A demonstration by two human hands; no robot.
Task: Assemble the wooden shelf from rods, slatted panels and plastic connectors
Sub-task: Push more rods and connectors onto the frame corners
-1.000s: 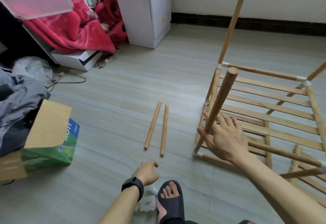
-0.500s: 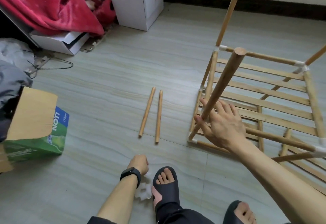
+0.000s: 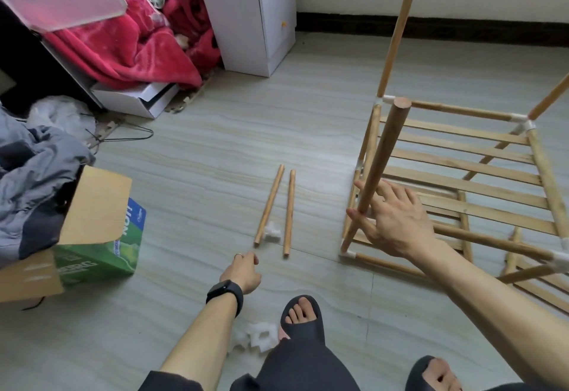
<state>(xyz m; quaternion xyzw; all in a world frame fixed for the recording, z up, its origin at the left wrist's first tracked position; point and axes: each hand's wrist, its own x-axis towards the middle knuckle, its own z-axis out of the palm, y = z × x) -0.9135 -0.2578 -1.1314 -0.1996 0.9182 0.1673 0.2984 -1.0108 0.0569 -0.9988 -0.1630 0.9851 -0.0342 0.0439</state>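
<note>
The partly built wooden shelf stands on the floor at the right, its slatted panel (image 3: 462, 175) framed by rods joined with white corner connectors (image 3: 520, 119). My right hand (image 3: 397, 221) reaches to its near left corner, where a leaning rod (image 3: 381, 156) passes between thumb and straight fingers. Two loose rods (image 3: 271, 203) (image 3: 289, 212) lie side by side on the floor, with a white connector (image 3: 272, 233) between their near ends. Just short of them hovers my left hand (image 3: 243, 270), its fingers loosely curled and holding nothing visible.
More white connectors (image 3: 258, 336) lie by my left foot. A cardboard box (image 3: 92, 236) with clothes sits at the left. Behind it are a red blanket (image 3: 123, 42), a white box (image 3: 135, 98), a wire hanger (image 3: 132, 135) and a white cabinet (image 3: 246, 15).
My left hand went from the connectors by my foot forward to the loose rods, and a white connector now lies between them. My right hand stays on the leaning rod.
</note>
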